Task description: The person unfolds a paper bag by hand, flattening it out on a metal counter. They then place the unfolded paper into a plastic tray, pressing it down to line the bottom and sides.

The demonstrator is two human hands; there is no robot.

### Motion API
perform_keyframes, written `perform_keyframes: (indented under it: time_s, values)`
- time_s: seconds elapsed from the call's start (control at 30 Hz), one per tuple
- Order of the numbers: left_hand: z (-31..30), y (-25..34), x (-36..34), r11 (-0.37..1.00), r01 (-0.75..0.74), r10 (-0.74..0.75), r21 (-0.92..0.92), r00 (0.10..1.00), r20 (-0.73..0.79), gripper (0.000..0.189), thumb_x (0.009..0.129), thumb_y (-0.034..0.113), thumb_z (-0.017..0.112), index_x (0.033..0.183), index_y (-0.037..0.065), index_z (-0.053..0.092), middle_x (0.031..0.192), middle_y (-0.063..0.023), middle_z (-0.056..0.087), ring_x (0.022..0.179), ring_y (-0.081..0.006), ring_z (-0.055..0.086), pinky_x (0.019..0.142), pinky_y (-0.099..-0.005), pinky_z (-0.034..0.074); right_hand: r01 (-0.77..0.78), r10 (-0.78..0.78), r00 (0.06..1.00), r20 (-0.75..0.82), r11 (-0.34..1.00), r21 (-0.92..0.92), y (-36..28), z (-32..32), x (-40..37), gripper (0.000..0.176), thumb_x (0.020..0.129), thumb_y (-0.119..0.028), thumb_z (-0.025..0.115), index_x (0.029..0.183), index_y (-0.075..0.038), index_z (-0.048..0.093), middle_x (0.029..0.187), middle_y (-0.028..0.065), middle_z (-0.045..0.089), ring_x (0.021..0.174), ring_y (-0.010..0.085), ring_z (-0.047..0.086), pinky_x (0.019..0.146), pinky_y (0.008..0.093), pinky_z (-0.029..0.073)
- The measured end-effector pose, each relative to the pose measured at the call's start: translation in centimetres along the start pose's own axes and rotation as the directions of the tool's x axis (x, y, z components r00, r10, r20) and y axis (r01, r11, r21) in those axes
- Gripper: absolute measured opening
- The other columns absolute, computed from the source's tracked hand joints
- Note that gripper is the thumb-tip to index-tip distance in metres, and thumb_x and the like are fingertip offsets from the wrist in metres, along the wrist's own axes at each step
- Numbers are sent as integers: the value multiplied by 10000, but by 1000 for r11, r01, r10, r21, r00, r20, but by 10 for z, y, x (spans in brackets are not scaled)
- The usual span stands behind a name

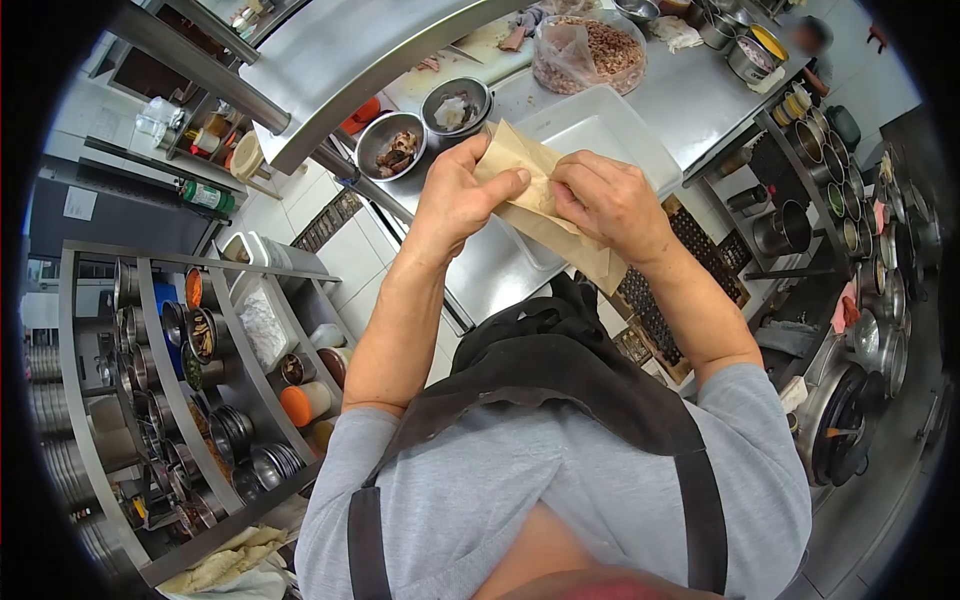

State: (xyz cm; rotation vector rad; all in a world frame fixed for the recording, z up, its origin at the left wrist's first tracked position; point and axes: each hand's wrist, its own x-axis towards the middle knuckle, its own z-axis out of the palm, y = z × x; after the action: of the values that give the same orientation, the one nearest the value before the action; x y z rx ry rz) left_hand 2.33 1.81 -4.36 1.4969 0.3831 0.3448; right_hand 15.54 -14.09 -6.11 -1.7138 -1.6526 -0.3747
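Note:
Both my hands are on a tan, paper-like folded sheet (525, 150), raised in front of me above a white plastic tray (640, 140). My left hand (465, 190) grips its left edge, thumb pressed flat on top. The fingers of my right hand (610, 195) are bunched and pinch the sheet near its middle. Its lower end hangs out under my right wrist. Close to my left hand stand two metal bowls: one bowl (367, 152) with brown pieces, the other (484, 92) with something pale and translucent.
A large clear bag (590, 50) of reddish-brown bits sits on the steel counter (700, 100). Overhead runs a steel shelf (340, 75). Racks of pots and containers (230, 400) stand left; pans (785, 230) fill the right side. A person (812, 50) is at the far right.

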Motion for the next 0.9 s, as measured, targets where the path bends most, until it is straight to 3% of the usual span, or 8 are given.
perform_keyframes:
  time_s: [0.17, 0.33, 0.43, 0.5, 0.63, 0.7, 0.83, 0.9]
  values:
    - [-1, -15, -9, 977, -73, 69, -202, 997, -27, 238, 830, 40, 706, 1045, -29, 630, 969, -74, 690, 840, -117, 641, 791, -266, 501, -74, 88, 986, -139, 992, 99, -7, -4, 1, 127, 771, -16, 720, 874, -18, 646, 867, 89, 676, 741, 262, 675, 651, 336, 546]
    - [3, -18, -15, 949, -121, 99, -290, 991, -89, 157, 832, 17, 694, 969, -16, 626, 921, -55, 681, 796, -90, 618, 753, -240, 495, -104, 122, 984, -131, 986, 133, -10, 2, -5, 115, 780, -19, 718, 873, -7, 650, 874, 96, 684, 754, 270, 677, 668, 335, 545]
    - [1, -23, -16, 966, -138, 119, -219, 988, -97, 124, 837, 24, 697, 927, -3, 616, 898, -45, 674, 782, -74, 597, 710, -233, 481, -116, 134, 983, -126, 983, 144, -12, 6, -3, 126, 795, -57, 726, 884, -15, 647, 876, 94, 676, 758, 279, 670, 669, 352, 543]
    - [-2, -28, -16, 989, -139, 134, -55, 988, -77, 182, 842, 17, 704, 999, -14, 618, 954, -52, 675, 830, -91, 624, 767, -244, 499, -116, 134, 982, -131, 984, 137, -13, 8, 0, 136, 806, -87, 730, 891, -26, 644, 871, 89, 667, 754, 284, 663, 659, 364, 542]
    - [2, -31, -18, 991, -131, 134, 36, 985, -105, 166, 846, 29, 706, 983, -9, 620, 946, -47, 669, 821, -84, 613, 753, -242, 494, -174, 196, 974, -114, 969, 177, -13, 9, 3, 160, 819, -132, 736, 904, -22, 657, 886, 97, 673, 765, 293, 665, 671, 369, 542]
    - [5, -28, -19, 985, -172, 169, -11, 974, -150, 133, 821, 72, 714, 809, 19, 593, 810, -13, 626, 738, -62, 539, 642, -237, 449, -191, 215, 972, -96, 959, 211, -13, 9, 3, 166, 820, -139, 737, 908, -22, 659, 887, 100, 673, 762, 293, 666, 670, 369, 542]
    - [6, -31, -17, 975, -212, 219, 63, 961, -167, 136, 820, 74, 711, 815, 7, 593, 788, -17, 626, 725, -69, 542, 633, -245, 451, -216, 225, 974, -33, 961, 175, -13, 9, 5, 157, 831, -92, 722, 934, 15, 668, 923, 130, 687, 782, 300, 676, 705, 355, 542]
    - [8, -27, -19, 951, -224, 259, 211, 953, -156, 133, 817, 70, 703, 835, -12, 600, 766, -34, 632, 707, -77, 548, 631, -259, 461, -217, 222, 975, -24, 966, 141, -14, 12, 6, 146, 829, -83, 718, 929, 13, 670, 919, 128, 689, 766, 299, 676, 693, 356, 542]
